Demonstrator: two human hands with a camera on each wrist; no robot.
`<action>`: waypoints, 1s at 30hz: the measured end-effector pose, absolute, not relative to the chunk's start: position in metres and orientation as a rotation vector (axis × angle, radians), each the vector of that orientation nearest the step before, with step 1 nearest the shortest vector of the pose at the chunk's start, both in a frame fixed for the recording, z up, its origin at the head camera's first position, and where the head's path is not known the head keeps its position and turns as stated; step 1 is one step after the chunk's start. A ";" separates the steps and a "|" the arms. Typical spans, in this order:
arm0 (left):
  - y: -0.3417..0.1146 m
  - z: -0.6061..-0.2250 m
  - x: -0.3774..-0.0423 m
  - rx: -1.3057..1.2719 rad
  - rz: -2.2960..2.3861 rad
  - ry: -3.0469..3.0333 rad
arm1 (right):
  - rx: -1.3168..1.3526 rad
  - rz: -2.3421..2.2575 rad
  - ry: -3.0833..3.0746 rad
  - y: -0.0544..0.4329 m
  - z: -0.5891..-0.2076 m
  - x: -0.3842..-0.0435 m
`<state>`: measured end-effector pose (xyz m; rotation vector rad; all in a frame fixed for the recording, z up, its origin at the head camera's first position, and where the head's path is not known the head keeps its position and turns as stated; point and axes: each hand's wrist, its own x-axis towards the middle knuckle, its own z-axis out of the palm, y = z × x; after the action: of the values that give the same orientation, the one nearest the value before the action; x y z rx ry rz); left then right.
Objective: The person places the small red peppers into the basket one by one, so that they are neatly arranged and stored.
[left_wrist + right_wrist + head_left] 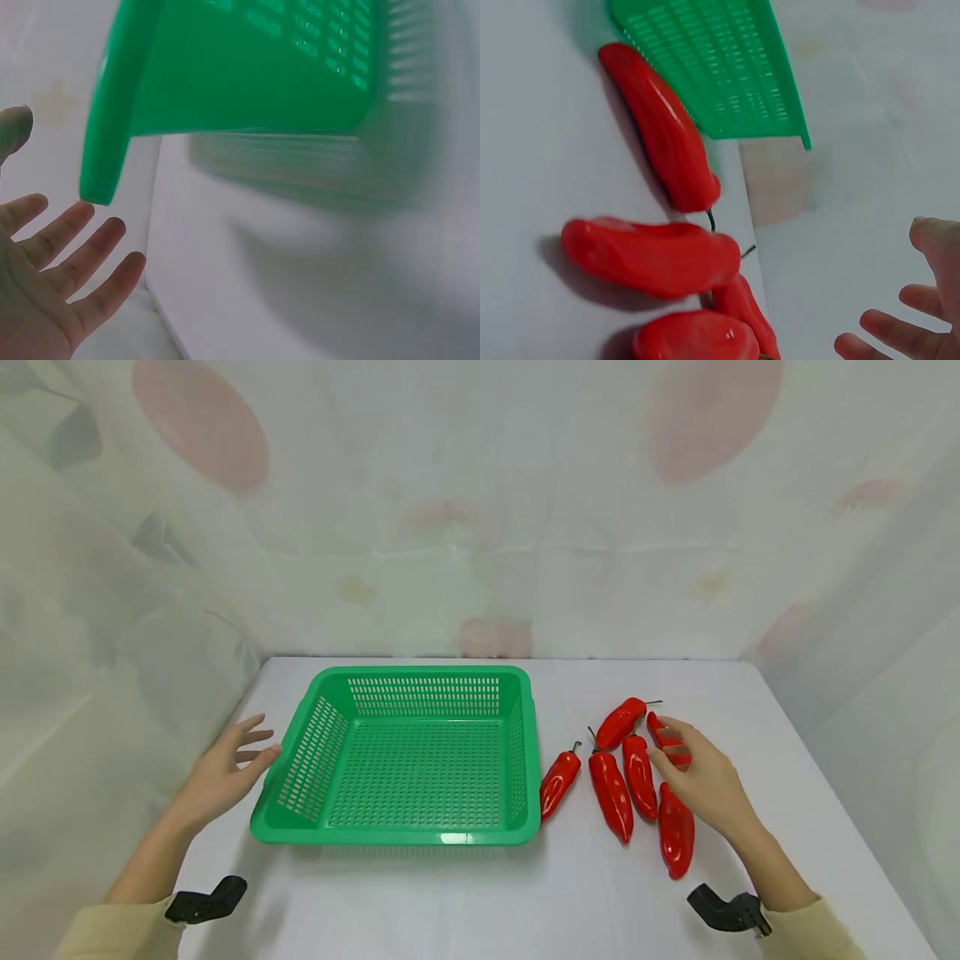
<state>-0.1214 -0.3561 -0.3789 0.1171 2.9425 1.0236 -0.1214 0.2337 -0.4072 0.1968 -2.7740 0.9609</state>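
A green plastic basket (pixel 416 837) with slotted walls sits left of centre on the white table; nothing lies in it. Several red peppers with dark stems lie to its right, among them one pepper (pixel 560 783) close beside the basket and another pepper (pixel 611 795) in the middle of the group. My left hand (pixel 228 772) is beside the basket's left rim, fingers spread and holding nothing. My right hand (pixel 701 777) hovers over the rightmost peppers, partly hiding one pepper (pixel 654 727); its fingers are loosely bent and grip nothing. The right wrist view shows this hand (pixel 930 307) apart from the peppers.
A pale cloth with faded red and yellow prints hangs behind the table (pixel 450 910) and along both sides. Black bands (pixel 206 902) are worn on both wrists, below light sleeves. The basket's right wall stands very near the closest pepper.
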 end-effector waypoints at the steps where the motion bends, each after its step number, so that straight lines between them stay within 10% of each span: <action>1: -0.357 -0.380 -0.122 0.115 1.044 2.927 | 0.189 0.979 -2.775 0.231 -0.409 -0.121; 30: -0.359 -0.391 -0.138 0.030 1.108 2.784 | -0.037 1.358 -2.949 0.158 -0.443 -0.118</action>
<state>-0.1379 -0.3588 -0.3915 0.0304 2.7840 1.1082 -0.1176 0.1582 -0.4433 -0.0375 -2.9489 1.3578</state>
